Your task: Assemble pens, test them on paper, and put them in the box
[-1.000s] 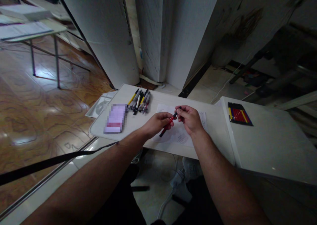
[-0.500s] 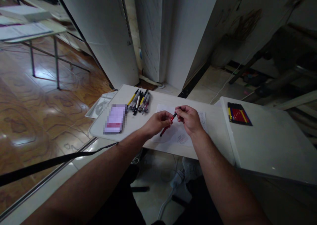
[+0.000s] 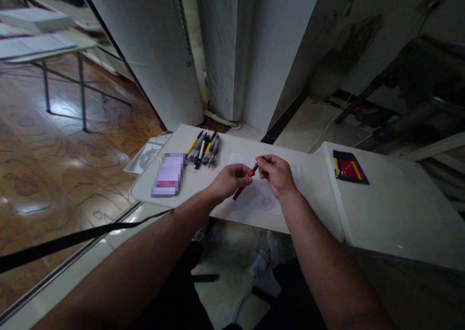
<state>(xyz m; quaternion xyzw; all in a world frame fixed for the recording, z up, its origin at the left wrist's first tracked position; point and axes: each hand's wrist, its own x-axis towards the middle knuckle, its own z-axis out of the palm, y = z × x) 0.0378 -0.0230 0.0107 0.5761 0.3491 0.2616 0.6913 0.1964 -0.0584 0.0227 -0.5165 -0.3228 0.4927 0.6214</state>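
Note:
Between my two hands is a red marker pen [image 3: 239, 191] with a black end, tilted above a sheet of paper [image 3: 271, 205]. My left hand [image 3: 234, 179] is closed around its red middle, and the lower end sticks out below the fingers. Thumb and fingers of my right hand [image 3: 275, 171] pinch the black upper part. Whether that black part is a separate cap I cannot tell. The paper has some faint writing and lies flat on the white table [image 3: 317, 199], partly covered by my hands.
Left of the paper lies a bunch of pens [image 3: 203, 149], several in black, yellow and grey. A phone [image 3: 168, 175] rests near the table's left end. On the white surface at right is a pack of coloured markers [image 3: 350, 167]. A dark strap [image 3: 90, 235] crosses at lower left.
Both hands stay nearly where they were, still on the marker pen. The pen's lower end has shifted very slightly to the left; nothing was let go.

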